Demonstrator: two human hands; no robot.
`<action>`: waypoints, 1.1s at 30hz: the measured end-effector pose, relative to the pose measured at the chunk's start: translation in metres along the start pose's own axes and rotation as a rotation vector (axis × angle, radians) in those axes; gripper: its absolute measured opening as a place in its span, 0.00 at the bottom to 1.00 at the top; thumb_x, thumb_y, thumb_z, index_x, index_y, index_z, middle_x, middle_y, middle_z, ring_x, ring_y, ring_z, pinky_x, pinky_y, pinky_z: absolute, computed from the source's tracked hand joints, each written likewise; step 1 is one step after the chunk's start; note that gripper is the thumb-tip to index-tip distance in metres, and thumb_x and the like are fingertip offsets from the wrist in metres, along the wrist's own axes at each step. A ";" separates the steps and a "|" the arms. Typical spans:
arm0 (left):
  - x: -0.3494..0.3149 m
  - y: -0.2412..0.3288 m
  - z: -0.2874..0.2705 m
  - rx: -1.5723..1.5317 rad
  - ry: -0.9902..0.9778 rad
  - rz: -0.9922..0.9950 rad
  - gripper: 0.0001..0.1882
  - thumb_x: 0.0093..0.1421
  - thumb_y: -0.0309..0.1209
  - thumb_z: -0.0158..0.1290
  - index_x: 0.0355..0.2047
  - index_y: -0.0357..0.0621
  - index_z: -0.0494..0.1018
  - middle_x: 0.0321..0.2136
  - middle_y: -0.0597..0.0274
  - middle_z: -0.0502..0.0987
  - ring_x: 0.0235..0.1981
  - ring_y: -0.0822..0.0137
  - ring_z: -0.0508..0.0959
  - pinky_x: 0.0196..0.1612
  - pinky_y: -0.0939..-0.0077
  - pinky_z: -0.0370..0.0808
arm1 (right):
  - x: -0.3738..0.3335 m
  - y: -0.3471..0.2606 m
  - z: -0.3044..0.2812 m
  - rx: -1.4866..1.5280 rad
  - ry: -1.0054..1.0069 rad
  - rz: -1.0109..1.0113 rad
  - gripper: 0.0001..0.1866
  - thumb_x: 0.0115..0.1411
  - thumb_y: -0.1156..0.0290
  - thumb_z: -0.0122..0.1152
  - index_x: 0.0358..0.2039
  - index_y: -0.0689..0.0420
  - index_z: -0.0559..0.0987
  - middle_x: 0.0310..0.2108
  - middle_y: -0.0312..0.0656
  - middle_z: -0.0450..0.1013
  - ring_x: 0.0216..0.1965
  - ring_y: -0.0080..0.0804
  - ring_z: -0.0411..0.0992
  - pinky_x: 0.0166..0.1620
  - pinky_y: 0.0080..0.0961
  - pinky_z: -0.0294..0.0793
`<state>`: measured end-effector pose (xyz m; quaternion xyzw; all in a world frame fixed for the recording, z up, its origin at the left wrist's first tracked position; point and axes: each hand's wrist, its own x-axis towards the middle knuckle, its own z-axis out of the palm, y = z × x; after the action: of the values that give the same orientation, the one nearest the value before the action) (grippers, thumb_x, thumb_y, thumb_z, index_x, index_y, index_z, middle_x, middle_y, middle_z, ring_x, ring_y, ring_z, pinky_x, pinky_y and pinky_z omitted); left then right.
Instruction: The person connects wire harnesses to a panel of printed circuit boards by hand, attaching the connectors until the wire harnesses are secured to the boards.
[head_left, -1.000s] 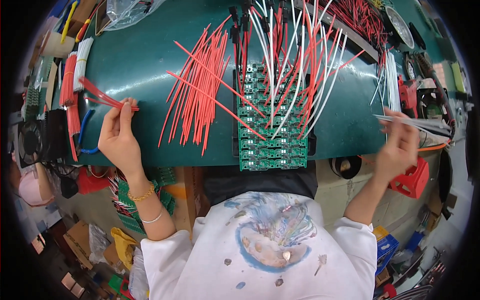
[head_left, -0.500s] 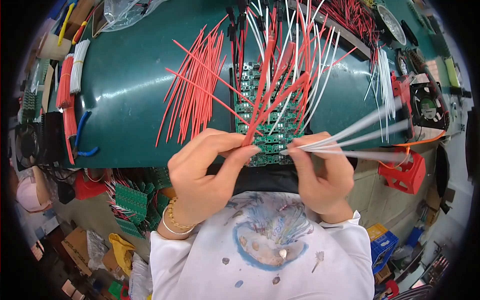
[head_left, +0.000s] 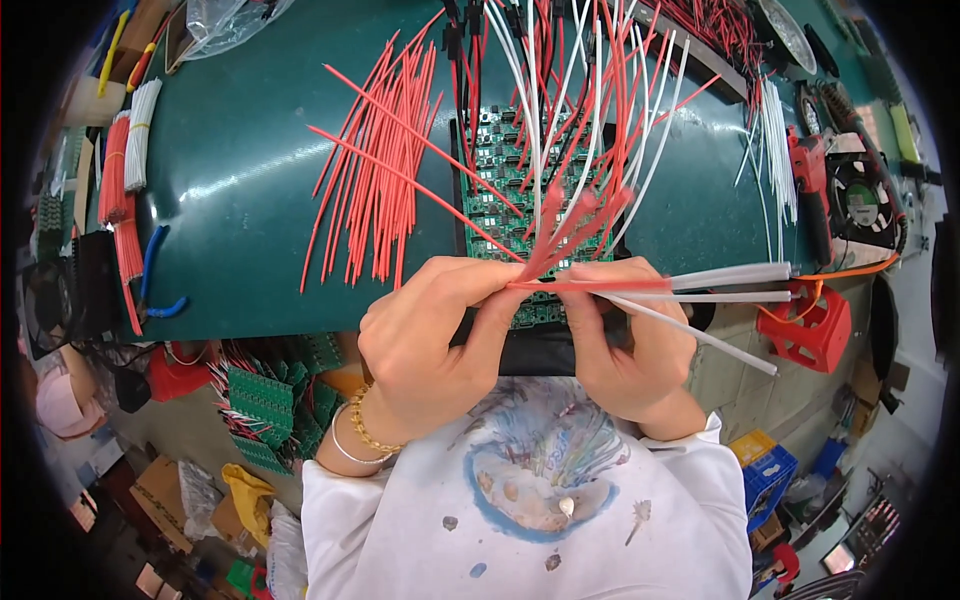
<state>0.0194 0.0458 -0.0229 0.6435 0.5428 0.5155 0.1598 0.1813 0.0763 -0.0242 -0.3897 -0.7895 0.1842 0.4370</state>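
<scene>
Pinched in my left hand (head_left: 430, 325) is a small bunch of red wires (head_left: 575, 240), blurred at their free ends. One red wire of that bunch lies sideways across to my right hand (head_left: 635, 345). Several white wires (head_left: 735, 297) stick out to the right from between my closed right fingers and thumb. The fingertips of both hands nearly meet over the near end of a panel of green circuit boards (head_left: 490, 150). Red, white and black wires rise from the panel's far part. My fingers hide the wires' near ends.
Loose red wires (head_left: 375, 190) lie left of the panel, two of them reaching over it. Bundled white wires (head_left: 142, 130), blue-handled pliers (head_left: 150, 280) and a black fan (head_left: 860, 205) sit farther out. Below the green table (head_left: 230, 240) are a red stool (head_left: 810, 325) and more boards (head_left: 262, 400).
My hands have drawn closer together. The red bunch has dropped and fanned toward the right, one wire now reaching my right hand. The view has shifted slightly.
</scene>
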 end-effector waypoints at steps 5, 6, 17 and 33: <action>-0.001 0.001 0.002 0.019 0.019 0.011 0.11 0.47 0.16 0.61 0.32 0.35 0.76 0.24 0.56 0.78 0.22 0.62 0.79 0.24 0.78 0.74 | -0.001 0.006 0.003 0.085 0.031 -0.033 0.12 0.43 0.85 0.70 0.29 0.66 0.76 0.29 0.47 0.77 0.26 0.39 0.76 0.28 0.26 0.75; -0.002 0.000 0.002 0.016 0.028 0.005 0.11 0.47 0.16 0.61 0.32 0.35 0.76 0.24 0.56 0.78 0.23 0.62 0.79 0.24 0.78 0.74 | 0.000 0.006 0.003 0.087 0.030 -0.032 0.12 0.43 0.85 0.70 0.29 0.66 0.76 0.29 0.47 0.77 0.26 0.39 0.76 0.28 0.26 0.75; -0.001 0.005 0.001 0.060 -0.013 0.002 0.10 0.46 0.16 0.61 0.31 0.34 0.76 0.24 0.56 0.79 0.23 0.62 0.80 0.25 0.77 0.75 | 0.001 0.006 0.009 0.148 0.055 -0.047 0.14 0.45 0.87 0.67 0.34 0.67 0.76 0.26 0.47 0.75 0.22 0.39 0.71 0.24 0.27 0.71; -0.012 0.024 -0.004 -0.273 0.216 -0.481 0.07 0.52 0.11 0.58 0.32 0.26 0.75 0.28 0.52 0.80 0.29 0.70 0.80 0.33 0.80 0.78 | 0.007 0.009 -0.018 0.267 0.029 0.239 0.11 0.43 0.86 0.67 0.29 0.63 0.78 0.23 0.41 0.75 0.20 0.33 0.68 0.21 0.25 0.65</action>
<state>0.0303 0.0249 -0.0087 0.4103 0.6192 0.5966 0.3038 0.1976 0.0863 -0.0160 -0.4220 -0.6996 0.3322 0.4713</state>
